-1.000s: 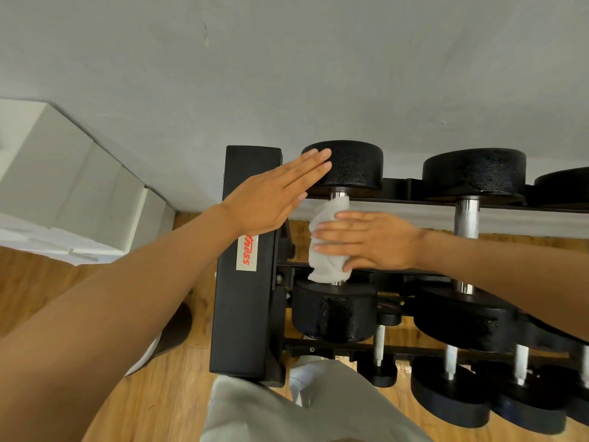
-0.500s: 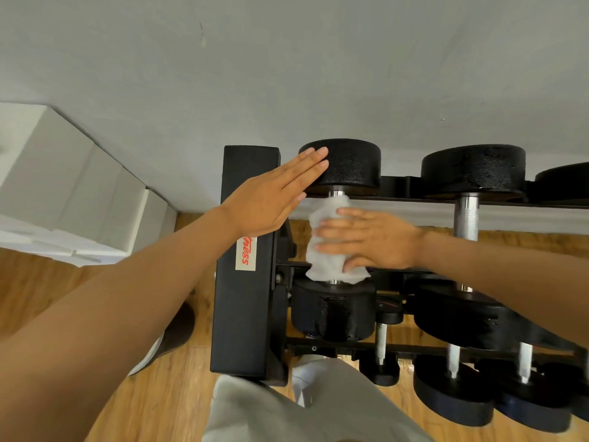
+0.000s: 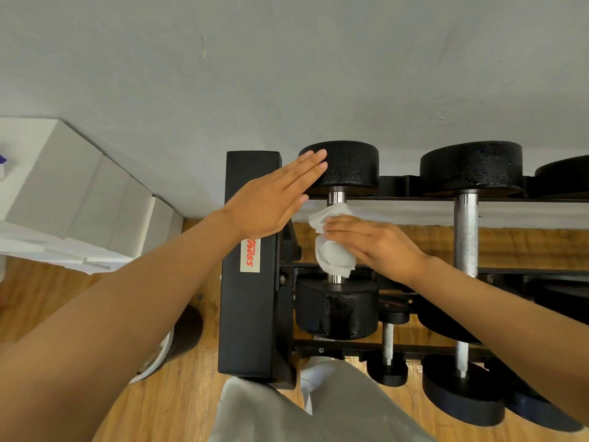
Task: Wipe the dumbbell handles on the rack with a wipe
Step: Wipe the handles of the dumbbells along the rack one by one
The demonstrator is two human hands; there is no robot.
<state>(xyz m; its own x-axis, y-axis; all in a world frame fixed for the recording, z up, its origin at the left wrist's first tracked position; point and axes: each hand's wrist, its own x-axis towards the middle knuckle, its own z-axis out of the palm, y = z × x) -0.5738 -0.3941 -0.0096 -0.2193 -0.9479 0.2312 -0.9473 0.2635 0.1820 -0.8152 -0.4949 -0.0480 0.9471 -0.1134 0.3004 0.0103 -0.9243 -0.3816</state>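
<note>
Left hand (image 3: 271, 199): flat, fingers straight and together, holding nothing; the fingertips lie against the far black head of the leftmost dumbbell (image 3: 345, 165) on the top tier.
Right hand (image 3: 376, 244): fingers straight, pressing the white wipe (image 3: 331, 247) onto that dumbbell's handle (image 3: 336, 197); whether the thumb curls under the bar I cannot tell.
Wipe: crumpled and wrapped round the middle of the chrome handle; bare metal shows above and below it.
Near head (image 3: 336, 309): black, round, resting on the rack's front rail just below the wipe.
Rack (image 3: 251, 314): black metal frame standing against the grey wall (image 3: 287, 74); its wide left upright is just beside the dumbbell being wiped.
Next dumbbell (image 3: 466, 228): on the same tier to the right, knurled silver handle bare, well clear of both hands.
Lower tier (image 3: 459, 390): smaller dumbbells with thin handles, partly hidden by the right forearm and the top tier.
In the way: the right forearm crosses in front of the neighbouring dumbbell's near head.
Surroundings: white boxes (image 3: 79, 193) at left along the wall, wooden floor (image 3: 165, 406), grey clothing (image 3: 318, 409) at the bottom edge.
Writing: a white sticker (image 3: 250, 255) on the upright with red script letters, readable only as "ness"; the start is covered by the left hand.
</note>
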